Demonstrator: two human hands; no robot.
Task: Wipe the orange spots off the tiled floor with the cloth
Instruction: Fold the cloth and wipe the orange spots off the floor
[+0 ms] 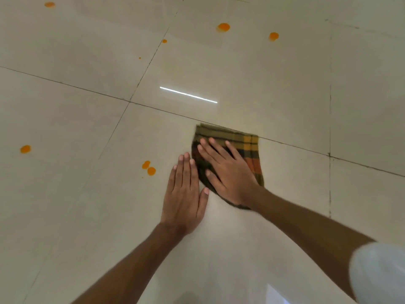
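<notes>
The glossy cream tiled floor [285, 95], crossed by thin dark grout lines, carried round orange spots, a touching pair [149, 167] near the left hand [185, 194] and a single spot [25, 149] further left. A folded woven plaid cloth [252, 148] of olive, orange and dark checks lay flat against a grout line, its edges blurred. The right hand [228, 172] pressed on it with straight, spread fingers, hiding its middle. The left hand rested flat on bare tile just beside the cloth, holding nothing. A white sleeve [377, 273] was cut off at the corner.
</notes>
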